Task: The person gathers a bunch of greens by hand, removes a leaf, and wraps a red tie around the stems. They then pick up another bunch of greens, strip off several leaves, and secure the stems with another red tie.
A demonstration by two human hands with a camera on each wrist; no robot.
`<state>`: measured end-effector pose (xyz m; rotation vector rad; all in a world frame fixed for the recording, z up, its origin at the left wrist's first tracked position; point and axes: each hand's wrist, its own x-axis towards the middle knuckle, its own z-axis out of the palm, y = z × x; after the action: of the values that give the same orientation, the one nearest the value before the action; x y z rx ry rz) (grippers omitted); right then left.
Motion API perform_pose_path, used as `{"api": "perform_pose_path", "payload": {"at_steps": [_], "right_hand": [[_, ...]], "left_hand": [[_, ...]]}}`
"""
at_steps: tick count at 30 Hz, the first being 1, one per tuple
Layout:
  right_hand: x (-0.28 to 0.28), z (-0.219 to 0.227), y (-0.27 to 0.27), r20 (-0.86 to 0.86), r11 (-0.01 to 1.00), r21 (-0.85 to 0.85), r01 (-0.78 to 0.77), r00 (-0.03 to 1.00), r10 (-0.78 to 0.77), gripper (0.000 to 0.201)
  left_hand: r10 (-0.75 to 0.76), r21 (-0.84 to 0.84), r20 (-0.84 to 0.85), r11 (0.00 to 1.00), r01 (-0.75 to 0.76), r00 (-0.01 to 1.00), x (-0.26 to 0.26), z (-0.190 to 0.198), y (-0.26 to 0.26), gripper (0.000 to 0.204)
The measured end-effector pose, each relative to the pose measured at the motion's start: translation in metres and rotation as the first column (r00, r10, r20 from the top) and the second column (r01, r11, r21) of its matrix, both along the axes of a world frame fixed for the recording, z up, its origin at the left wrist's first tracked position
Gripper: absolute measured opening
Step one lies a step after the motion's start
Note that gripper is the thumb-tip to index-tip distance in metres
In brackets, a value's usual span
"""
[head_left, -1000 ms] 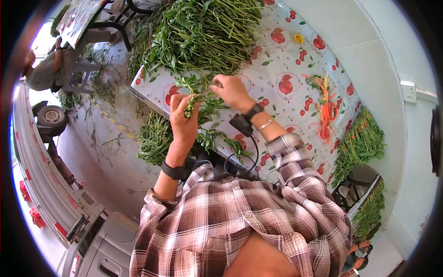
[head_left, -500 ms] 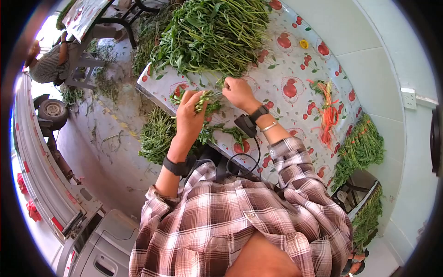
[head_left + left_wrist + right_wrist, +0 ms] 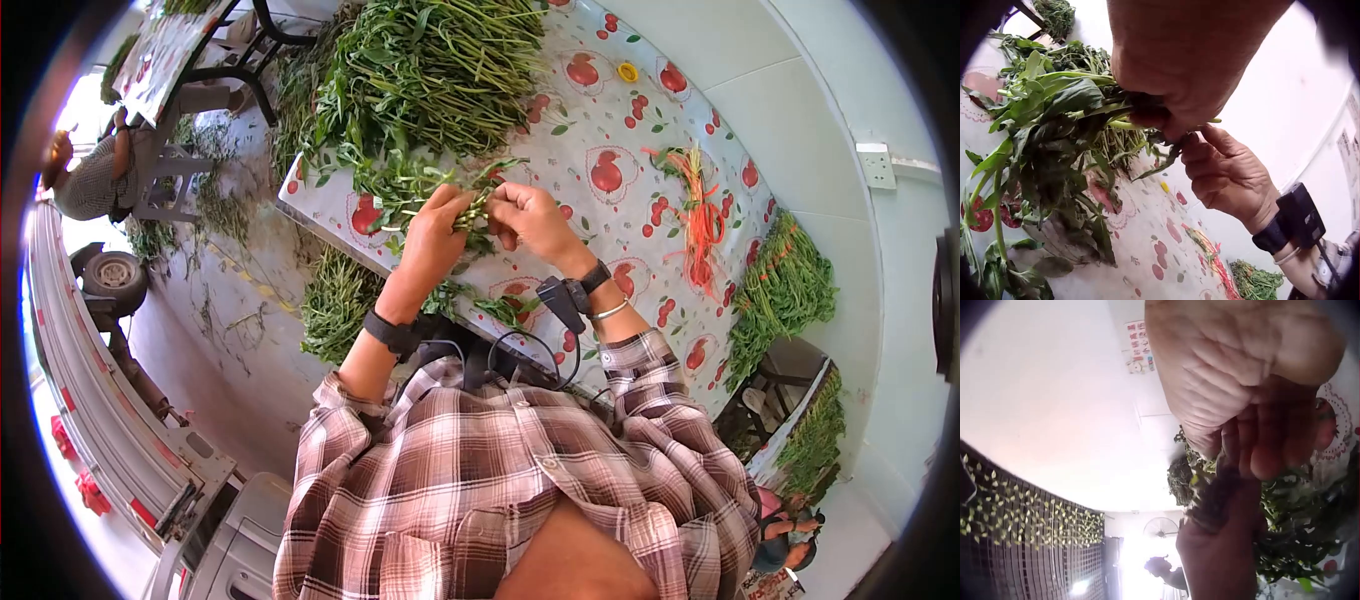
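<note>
Two bare hands work together on a small bunch of greens

Nearest is a person in a plaid shirt point(image 3: 450, 440), with loose sprigs point(image 3: 503, 308) along the near edge of a fruit-patterned table point(image 3: 570, 235). Above that edge, the left hand point(image 3: 432, 243) grasps a small bunch of leafy greens point(image 3: 405, 190), its leaves spreading to the left. The right hand point(image 3: 540, 228), just beside it, has thumb and fingers closed on the stem ends. To the right lie red-orange strings point(image 3: 703, 235), and beyond them a bundle of greens point(image 3: 785, 290). Farther off are a large heap of stems point(image 3: 430, 80) and, right of it, a yellow ring point(image 3: 627, 72).
</note>
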<state>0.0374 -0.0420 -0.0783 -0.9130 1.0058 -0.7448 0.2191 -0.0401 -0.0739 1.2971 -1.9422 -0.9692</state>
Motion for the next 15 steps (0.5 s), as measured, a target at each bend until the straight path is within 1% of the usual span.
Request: {"api": "perform_pose_path", "payload": {"at_steps": [1, 3, 4, 6, 7, 8, 10, 11, 12, 13, 14, 15], "right_hand": [[-0.002, 0.001, -0.002, 0.000, 1.000, -0.003, 0.000, 1.000, 0.000, 0.016], [-0.005, 0.004, -0.011, -0.003, 0.987, -0.039, 0.159, 0.987, -0.159, 0.019], [-0.004, 0.005, -0.016, -0.002, 0.988, -0.039, 0.151, 0.988, -0.151, 0.019], [-0.001, 0.008, -0.028, -0.156, 0.942, -0.312, 0.121, 0.972, -0.177, 0.024], [0.001, 0.011, -0.032, -0.147, 0.938, -0.338, 0.070, 0.981, -0.127, 0.027], [0.003, 0.010, -0.035, -0.147, 0.939, -0.337, 0.068, 0.981, -0.124, 0.027], [0.012, 0.009, -0.040, -0.209, 0.943, -0.322, -0.084, 0.978, 0.016, 0.024], [0.016, 0.009, -0.040, -0.224, 0.942, -0.322, -0.093, 0.974, 0.020, 0.017], [0.018, 0.008, -0.041, -0.225, 0.942, -0.321, -0.097, 0.974, 0.023, 0.017], [0.020, 0.007, -0.042, -0.254, 0.924, -0.369, -0.096, 0.967, -0.001, 0.014], [0.022, 0.007, -0.043, -0.280, 0.904, -0.416, -0.096, 0.960, -0.027, 0.012], [0.022, 0.010, -0.042, -0.280, 0.904, -0.416, -0.101, 0.960, -0.022, 0.012]], "left_hand": [[0.007, -0.021, -0.008, 1.000, -0.007, 1.000, 0.002, -0.002, 0.001, 0.047], [0.021, -0.040, -0.016, 0.999, -0.022, 1.000, 0.005, -0.003, 0.003, 0.047], [0.012, -0.037, -0.028, 0.999, -0.013, 1.000, 0.006, -0.002, 0.004, 0.047], [0.013, -0.030, -0.038, 0.999, -0.015, 0.999, 0.007, 0.002, 0.004, 0.047], [0.002, -0.046, -0.046, 0.999, -0.004, 0.999, 0.007, 0.004, 0.004, 0.047], [-0.012, -0.064, -0.056, 0.998, 0.009, 0.998, 0.007, 0.005, 0.004, 0.047], [-0.009, -0.064, -0.048, 0.998, 0.005, 0.999, 0.008, 0.005, 0.004, 0.048], [-0.007, -0.078, -0.044, 0.997, 0.004, 0.999, 0.009, 0.005, 0.005, 0.047], [-0.005, -0.092, -0.040, 0.996, 0.002, 0.999, 0.009, 0.005, 0.005, 0.046], [-0.001, -0.091, -0.041, 0.996, -0.003, 0.999, 0.009, 0.005, 0.005, 0.046], [0.062, -0.123, -0.067, 0.990, -0.070, 0.996, 0.008, 0.004, 0.005, 0.043], [0.124, -0.153, -0.095, 0.979, -0.138, 0.988, 0.008, 0.004, 0.005, 0.040]]}}
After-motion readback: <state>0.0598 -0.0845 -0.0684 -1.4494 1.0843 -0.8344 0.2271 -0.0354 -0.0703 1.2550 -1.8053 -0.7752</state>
